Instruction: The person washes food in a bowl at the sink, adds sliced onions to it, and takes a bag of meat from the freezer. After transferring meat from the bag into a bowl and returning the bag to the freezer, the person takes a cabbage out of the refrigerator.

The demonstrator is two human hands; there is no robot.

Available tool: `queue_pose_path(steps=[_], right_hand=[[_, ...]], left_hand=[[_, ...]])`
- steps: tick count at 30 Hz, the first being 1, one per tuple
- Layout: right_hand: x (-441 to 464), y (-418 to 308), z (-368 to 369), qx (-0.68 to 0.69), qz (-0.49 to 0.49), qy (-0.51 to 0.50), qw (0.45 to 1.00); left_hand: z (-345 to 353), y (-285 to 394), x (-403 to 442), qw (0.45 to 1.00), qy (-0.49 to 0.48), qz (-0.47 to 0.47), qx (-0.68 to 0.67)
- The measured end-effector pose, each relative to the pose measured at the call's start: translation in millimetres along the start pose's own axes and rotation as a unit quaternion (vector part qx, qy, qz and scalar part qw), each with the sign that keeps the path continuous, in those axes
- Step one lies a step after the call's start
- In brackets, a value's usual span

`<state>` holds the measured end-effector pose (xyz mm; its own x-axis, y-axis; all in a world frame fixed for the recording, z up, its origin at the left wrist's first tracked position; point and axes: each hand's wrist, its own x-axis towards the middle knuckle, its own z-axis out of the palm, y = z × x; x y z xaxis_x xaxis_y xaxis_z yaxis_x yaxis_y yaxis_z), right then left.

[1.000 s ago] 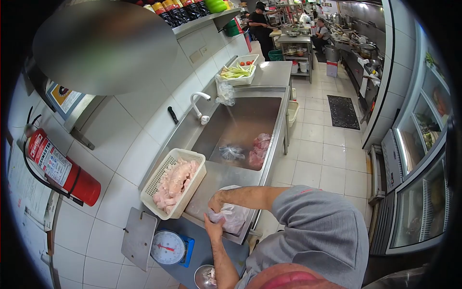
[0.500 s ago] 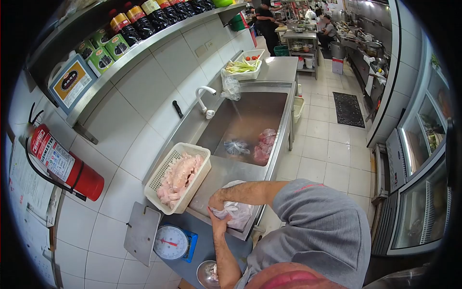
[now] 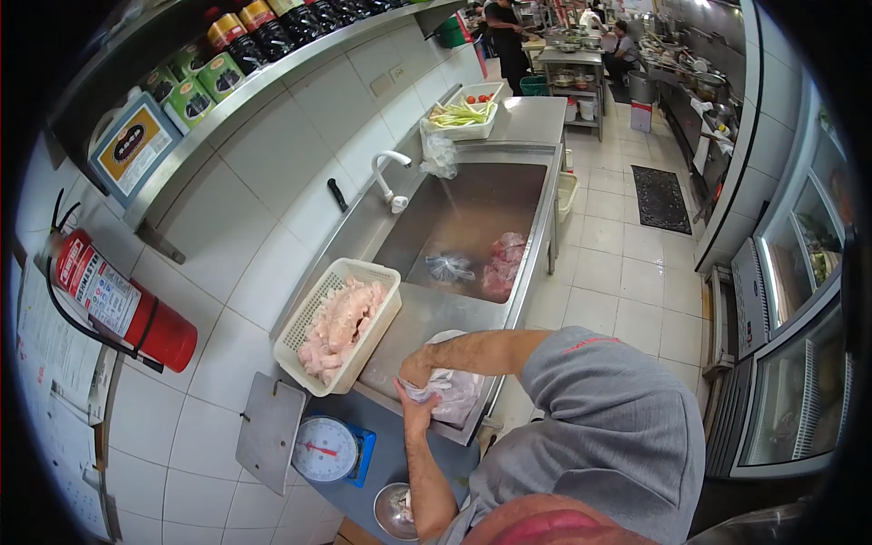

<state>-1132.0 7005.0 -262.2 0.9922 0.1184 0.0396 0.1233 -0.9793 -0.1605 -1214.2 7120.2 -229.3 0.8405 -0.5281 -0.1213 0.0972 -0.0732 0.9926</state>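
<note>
A whitish plastic bag with pale contents lies on the steel drainboard at the near end of the sink. My left hand grips the bag's edge from the near side. My right hand is at the bag's mouth, its fingers partly hidden by the plastic; what they hold cannot be made out. Left of the hands, a white basket holds pale pink raw meat. In the sink, red meat and a tied clear bag lie in cloudy water.
A dial scale, a metal bowl and a grey board are nearby. A faucet stands over the sink. Beyond it is a vegetable basket. A fire extinguisher hangs left. Two people are farther back.
The camera view has tilted and shifted, so more of the shelf shows than at first. Both hands stay at the bag, with only small shifts of the fingers.
</note>
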Motion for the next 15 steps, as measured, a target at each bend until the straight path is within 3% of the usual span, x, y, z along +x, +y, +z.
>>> queue_pose_path(steps=[2,4,7,11,15], right_hand=[[-1,-8,21,-0.039,0.098,0.078,0.991],[7,19,15,0.008,-0.044,-0.046,0.998],[-10,26,-33,0.061,-0.183,-0.178,0.965],[-30,9,-76,0.068,-0.259,-0.214,0.939],[-38,8,-106,0.067,-0.275,-0.205,0.937]], left_hand=[[-3,-13,4,0.998,0.013,0.066,0.014],[-6,-15,4,0.999,0.009,0.043,-0.004],[-3,-6,3,1.0,-0.002,0.012,0.009],[-10,-13,8,0.999,-0.018,0.006,0.038],[-12,-22,17,0.996,-0.005,0.049,0.074]])
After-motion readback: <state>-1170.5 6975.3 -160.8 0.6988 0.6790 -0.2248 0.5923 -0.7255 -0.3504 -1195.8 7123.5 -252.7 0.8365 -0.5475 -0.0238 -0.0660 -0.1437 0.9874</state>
